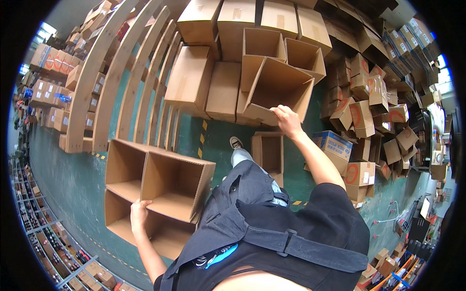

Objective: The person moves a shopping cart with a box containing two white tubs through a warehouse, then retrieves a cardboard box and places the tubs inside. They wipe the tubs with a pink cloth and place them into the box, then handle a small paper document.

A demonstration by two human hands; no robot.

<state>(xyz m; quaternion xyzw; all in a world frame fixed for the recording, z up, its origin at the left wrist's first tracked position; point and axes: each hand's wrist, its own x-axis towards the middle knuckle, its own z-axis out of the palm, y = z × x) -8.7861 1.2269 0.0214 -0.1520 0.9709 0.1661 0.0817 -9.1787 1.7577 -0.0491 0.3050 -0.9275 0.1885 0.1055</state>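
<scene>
My left hand (pixel 139 216) grips the edges where open cardboard boxes (pixel 171 200) meet. These several boxes are grouped two by two, their open sides facing me, and they look bare inside. Farther forward and to the right, my right hand (pixel 288 123) is closed on the near rim of another open cardboard box (pixel 282 85), which is tilted. That box rests on or against two more open boxes, one box (pixel 263 45) behind it and one box (pixel 305 58) at its right. Below my right hand, a smaller open carton (pixel 257 152) stands on the floor.
A slatted wooden pallet (pixel 127 94) stands upright at the left. Closed cartons (pixel 236 16) are stacked ahead. Loose cartons (pixel 364 112) are heaped at the right, near a blue-and-brown carton (pixel 333 147). Shelving (pixel 47 229) lines the lower left. Yellow-black tape (pixel 202 138) marks the green floor.
</scene>
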